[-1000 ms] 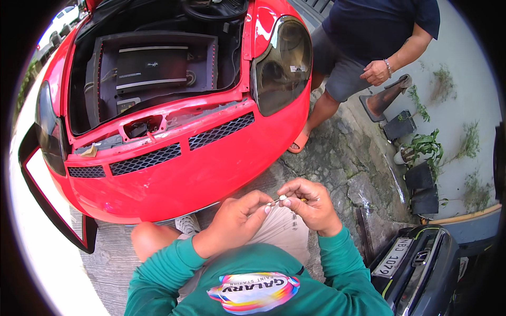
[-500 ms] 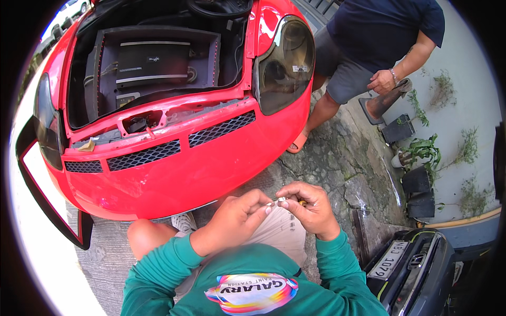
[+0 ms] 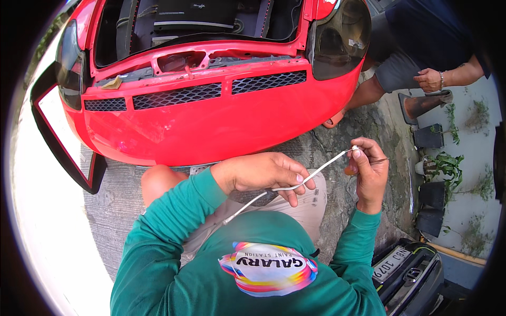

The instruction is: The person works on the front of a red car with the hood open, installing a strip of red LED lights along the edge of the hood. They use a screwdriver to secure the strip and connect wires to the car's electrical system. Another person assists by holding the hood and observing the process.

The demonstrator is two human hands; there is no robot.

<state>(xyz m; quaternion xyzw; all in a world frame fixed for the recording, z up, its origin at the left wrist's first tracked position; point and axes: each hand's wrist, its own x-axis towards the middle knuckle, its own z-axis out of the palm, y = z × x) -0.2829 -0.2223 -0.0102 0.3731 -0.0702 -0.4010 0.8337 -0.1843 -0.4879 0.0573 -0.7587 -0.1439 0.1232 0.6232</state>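
A thin white cable (image 3: 328, 164) with a dark band partway along it stretches between my hands, and its other end hangs down over my lap. My left hand (image 3: 266, 174) holds it loosely, the cable running between thumb and fingers. Higher up on the right, my right hand (image 3: 371, 171) pinches the cable's far end between thumb and index finger. Also in that hand is a slim tool with an amber handle (image 3: 350, 169); a thin dark shaft sticks out past the fingers. Its exact kind is mostly hidden by the palm.
In front of me is a red car (image 3: 211, 131) with its front compartment open and a black amplifier-like box (image 3: 195, 16) inside. A person (image 3: 411, 47) stands at the right beside a traffic cone (image 3: 419, 109). Potted plants (image 3: 445, 168) line the wall; a dark car's rear (image 3: 411, 279) is at lower right.
My hands have drawn apart from a close pinch, the right going up and right. More of the white cable now shows between them. The view has tilted down, so the car sits higher.
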